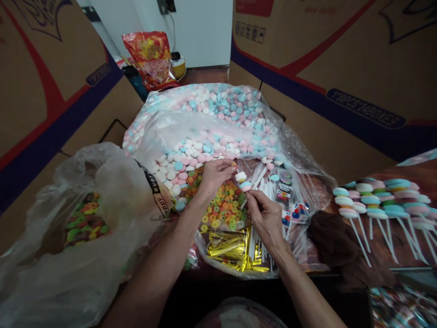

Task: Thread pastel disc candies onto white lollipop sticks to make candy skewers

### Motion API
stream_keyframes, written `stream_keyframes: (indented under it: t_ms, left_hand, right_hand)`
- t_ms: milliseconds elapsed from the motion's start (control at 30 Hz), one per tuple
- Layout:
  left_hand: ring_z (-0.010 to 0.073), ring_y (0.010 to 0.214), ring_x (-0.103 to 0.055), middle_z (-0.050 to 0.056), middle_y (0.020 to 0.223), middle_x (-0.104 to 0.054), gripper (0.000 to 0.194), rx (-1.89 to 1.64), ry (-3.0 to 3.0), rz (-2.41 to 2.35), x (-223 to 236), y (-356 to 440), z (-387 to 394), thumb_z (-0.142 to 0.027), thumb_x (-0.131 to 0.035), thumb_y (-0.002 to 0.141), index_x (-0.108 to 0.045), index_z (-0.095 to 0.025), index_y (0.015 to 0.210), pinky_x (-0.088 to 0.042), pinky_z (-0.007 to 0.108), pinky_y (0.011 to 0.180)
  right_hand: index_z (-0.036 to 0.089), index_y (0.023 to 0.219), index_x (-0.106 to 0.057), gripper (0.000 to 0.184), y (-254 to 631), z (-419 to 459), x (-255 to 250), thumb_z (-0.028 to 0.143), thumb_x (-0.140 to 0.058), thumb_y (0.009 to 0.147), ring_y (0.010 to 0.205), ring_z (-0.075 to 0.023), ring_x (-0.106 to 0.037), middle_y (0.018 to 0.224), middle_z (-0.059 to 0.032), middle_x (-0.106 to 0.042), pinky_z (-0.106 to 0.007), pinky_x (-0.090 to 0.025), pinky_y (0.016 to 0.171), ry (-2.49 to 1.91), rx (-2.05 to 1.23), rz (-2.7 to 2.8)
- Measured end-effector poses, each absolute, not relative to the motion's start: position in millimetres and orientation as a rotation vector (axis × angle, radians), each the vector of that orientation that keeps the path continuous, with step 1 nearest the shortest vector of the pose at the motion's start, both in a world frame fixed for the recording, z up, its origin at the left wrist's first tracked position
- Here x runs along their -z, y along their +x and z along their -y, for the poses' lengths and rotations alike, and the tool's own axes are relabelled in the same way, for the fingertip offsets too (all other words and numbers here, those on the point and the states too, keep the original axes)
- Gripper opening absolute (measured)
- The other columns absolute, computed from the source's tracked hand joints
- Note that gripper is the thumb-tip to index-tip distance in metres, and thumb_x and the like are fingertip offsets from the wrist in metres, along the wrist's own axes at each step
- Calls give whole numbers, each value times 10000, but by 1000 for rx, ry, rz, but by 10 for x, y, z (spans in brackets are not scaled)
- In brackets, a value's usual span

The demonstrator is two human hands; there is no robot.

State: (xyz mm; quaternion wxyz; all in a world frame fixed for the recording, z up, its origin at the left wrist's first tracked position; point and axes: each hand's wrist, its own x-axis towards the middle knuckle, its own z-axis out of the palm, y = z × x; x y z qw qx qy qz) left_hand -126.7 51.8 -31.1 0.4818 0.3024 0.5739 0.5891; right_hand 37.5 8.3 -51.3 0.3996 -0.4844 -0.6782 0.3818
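Observation:
My right hand [265, 216] is closed on a white stick that carries white and blue marshmallow discs [244, 184], with a yellowish piece between them. My left hand [216, 175] pinches a small orange-red piece, apparently a gummy ring [235, 168], right beside the top of that stick. Under my hands lie loose gummy rings [227, 205] in orange, yellow and green. White sticks [268, 189] are bundled right of them, and gold twist ties [227, 248] sit at the near edge. Pink, white and blue marshmallows [194, 157] spill from a large clear bag [191, 123] behind.
Finished-looking marshmallow skewers [372, 200] lie in a row at the right, near a dark brown cloth [329, 241]. A plastic bag with gummy rings [112, 177] stands left. Large cardboard boxes [317, 82] flank both sides. A red snack bag [150, 59] is at the back.

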Motion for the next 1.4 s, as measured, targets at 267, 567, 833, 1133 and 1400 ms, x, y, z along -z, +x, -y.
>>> stream_keyframes:
  t_ms: [267, 567, 833, 1133, 1400]
  left_hand:
    - [129, 717, -646, 31, 772, -711, 232, -1462, 830, -1331, 372, -1275, -494, -285, -769, 608, -702, -140, 777, -522, 249, 694]
    - [104, 698, -620, 10, 752, -689, 252, -1418, 842, -1329, 365, -1286, -466, -376, -752, 686, -701, -150, 784, -504, 215, 661]
    - [110, 711, -621, 12, 764, -687, 263, -1374, 769, -1272, 294, -1321, -471, -303, -808, 618, -713, -149, 809, -505, 244, 702]
    - [112, 731, -630, 29, 748, -688, 252, -1221, 734, -1158, 208, -1455, -436, -270, -845, 587, -727, -129, 760, -533, 250, 729]
    - [124, 708, -664, 29, 712, -694, 162, -1342, 441, -1058, 187, -1312, -413, -146, -812, 641, -701, -102, 751, -530, 267, 738]
  right_hand:
    - [159, 906, -718, 282, 366, -89, 503, 360, -522, 927, 500, -101, -381, 588, 35, -493, -225, -326, 493, -1234, -946, 1734]
    - [153, 924, -723, 286, 368, -100, 519, 350, -515, 920, 493, -104, -390, 566, 37, -488, -224, -315, 486, -1252, -934, 1771]
    - [169, 899, -685, 263, 381, -105, 540, 347, -496, 937, 496, -99, -348, 556, 55, -404, -222, -280, 474, -1218, -1003, 1800]
    - [176, 778, -610, 257, 432, -113, 536, 347, -511, 942, 506, -89, -348, 569, 57, -383, -219, -274, 478, -1112, -1069, 1799]
    - [181, 732, -563, 238, 316, -74, 490, 274, -490, 939, 464, -74, -303, 549, 73, -346, -218, -243, 464, -1119, -868, 1782]
